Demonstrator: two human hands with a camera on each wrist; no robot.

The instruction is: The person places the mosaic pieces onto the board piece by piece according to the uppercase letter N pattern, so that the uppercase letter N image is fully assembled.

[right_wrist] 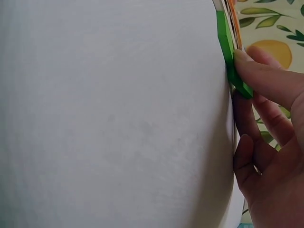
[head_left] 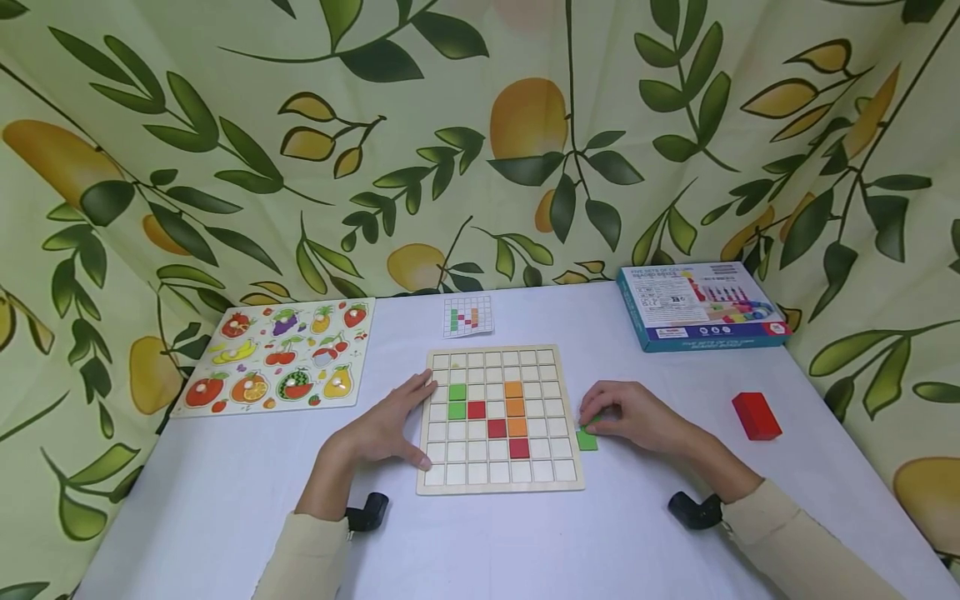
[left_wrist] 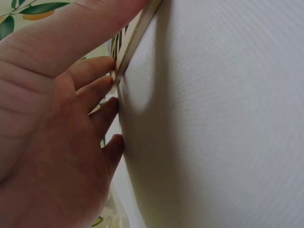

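A wooden grid board (head_left: 498, 488) lies on the table, with green tiles (head_left: 457, 400), red tiles (head_left: 497, 428) and orange tiles (head_left: 514, 407) in some of its squares. My left hand (head_left: 386, 425) spreads its fingers along the board's left side, the thumb at the lower corner; the left wrist view shows fingertips (left_wrist: 110, 85) by the board's edge. Just right of the board, my right hand (head_left: 637, 412) pinches a green square tile (right_wrist: 241, 86) between thumb and fingers. Another green tile (head_left: 587, 442) lies right under it, partly covered.
Behind the board lies a small pattern card (head_left: 468, 317) with a coloured grid. A fruit puzzle board (head_left: 281, 358) is at left, a boxed set (head_left: 701, 307) at back right, and a red block (head_left: 757, 416) right of my right hand. A leaf-patterned cloth (head_left: 450, 167) hangs behind.
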